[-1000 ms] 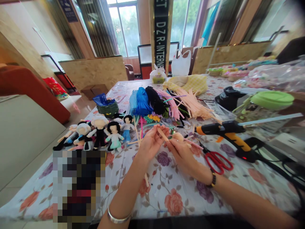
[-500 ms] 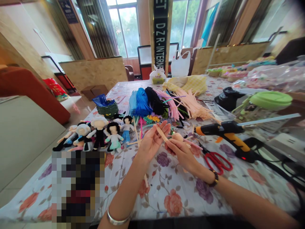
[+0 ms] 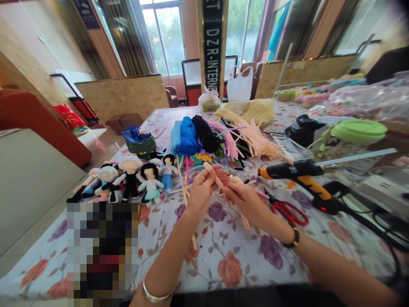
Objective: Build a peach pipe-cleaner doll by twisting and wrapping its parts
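From my remote seat, the left hand (image 3: 202, 188) has its fingers pinched on a strip (image 3: 218, 182), the right hand (image 3: 244, 199) its fingers closed on the five-o'clock end, above the bench (image 3: 204, 273). I judge this piece barely begun, with nothing visibly joined; what remains I can't tell. It's pale peach, narrow, fairly straight. Dolls (image 3: 130, 179) at nine o'clock look finished.
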Motion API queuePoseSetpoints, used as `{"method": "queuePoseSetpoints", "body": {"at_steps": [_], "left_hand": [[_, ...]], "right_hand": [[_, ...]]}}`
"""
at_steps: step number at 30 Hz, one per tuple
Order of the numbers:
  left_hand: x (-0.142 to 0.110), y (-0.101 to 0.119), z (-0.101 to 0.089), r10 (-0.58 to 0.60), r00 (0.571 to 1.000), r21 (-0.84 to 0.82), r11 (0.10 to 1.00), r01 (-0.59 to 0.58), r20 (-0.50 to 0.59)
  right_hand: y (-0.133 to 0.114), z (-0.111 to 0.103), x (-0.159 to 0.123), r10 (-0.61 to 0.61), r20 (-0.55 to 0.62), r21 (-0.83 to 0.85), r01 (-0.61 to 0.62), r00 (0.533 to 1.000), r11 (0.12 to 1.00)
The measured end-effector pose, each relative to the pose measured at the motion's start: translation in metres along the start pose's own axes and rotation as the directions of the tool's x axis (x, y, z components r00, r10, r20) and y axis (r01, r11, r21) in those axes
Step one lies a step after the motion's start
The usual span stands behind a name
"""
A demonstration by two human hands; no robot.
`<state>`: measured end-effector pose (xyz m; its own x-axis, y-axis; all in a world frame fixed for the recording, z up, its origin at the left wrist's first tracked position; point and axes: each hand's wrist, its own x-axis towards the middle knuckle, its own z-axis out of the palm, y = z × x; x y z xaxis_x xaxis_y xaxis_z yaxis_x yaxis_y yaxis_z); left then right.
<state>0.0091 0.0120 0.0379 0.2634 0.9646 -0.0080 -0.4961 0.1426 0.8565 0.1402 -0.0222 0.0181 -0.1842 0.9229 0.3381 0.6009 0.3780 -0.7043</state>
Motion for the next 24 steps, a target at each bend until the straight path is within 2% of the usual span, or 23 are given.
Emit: {"method": "queuePoseSetpoints", "body": {"at_steps": [2, 4, 7, 10, 12, 16, 18, 21, 24], "left_hand": [[0.002, 0.001, -0.003, 0.011, 1.000, 0.009, 1.000, -0.011, -0.015], [0.004, 0.002, -0.005, 0.014, 0.999, -0.003, 1.000, -0.014, -0.036], [0.007, 0.002, -0.006, 0.006, 0.999, -0.066, 0.998, -0.009, -0.053], [0.008, 0.002, -0.006, -0.027, 0.998, -0.127, 0.992, 0.021, -0.049], [0.009, 0.003, -0.007, -0.054, 0.997, -0.141, 0.989, 0.045, -0.055], [0.011, 0.003, -0.008, -0.088, 0.990, -0.125, 0.989, 0.074, -0.110], [0.011, 0.004, -0.008, -0.095, 0.988, -0.121, 0.989, 0.080, -0.124], [0.011, 0.003, -0.008, -0.089, 0.988, -0.115, 0.991, 0.075, -0.127], [0.011, 0.002, -0.009, -0.087, 0.987, -0.098, 0.992, 0.074, -0.133]], "right_hand": [[0.003, -0.017, -0.001, 0.010, 0.066, -0.115, -0.002, 0.998, 0.993], [0.011, -0.037, -0.006, 0.047, 0.070, -0.280, -0.026, 0.996, 0.960], [0.035, -0.070, -0.024, 0.146, 0.091, -0.570, -0.068, 0.985, 0.819], [0.064, -0.094, -0.044, 0.222, 0.091, -0.731, -0.087, 0.971, 0.677], [0.079, -0.102, -0.051, 0.289, 0.136, -0.727, -0.103, 0.948, 0.679], [0.087, -0.103, -0.053, 0.318, 0.295, -0.621, -0.072, 0.901, 0.780], [0.086, -0.100, -0.051, 0.322, 0.274, -0.601, -0.100, 0.906, 0.793], [0.084, -0.096, -0.051, 0.325, 0.181, -0.615, -0.152, 0.928, 0.774], [0.083, -0.096, -0.053, 0.305, 0.167, -0.637, -0.134, 0.938, 0.759]]}}
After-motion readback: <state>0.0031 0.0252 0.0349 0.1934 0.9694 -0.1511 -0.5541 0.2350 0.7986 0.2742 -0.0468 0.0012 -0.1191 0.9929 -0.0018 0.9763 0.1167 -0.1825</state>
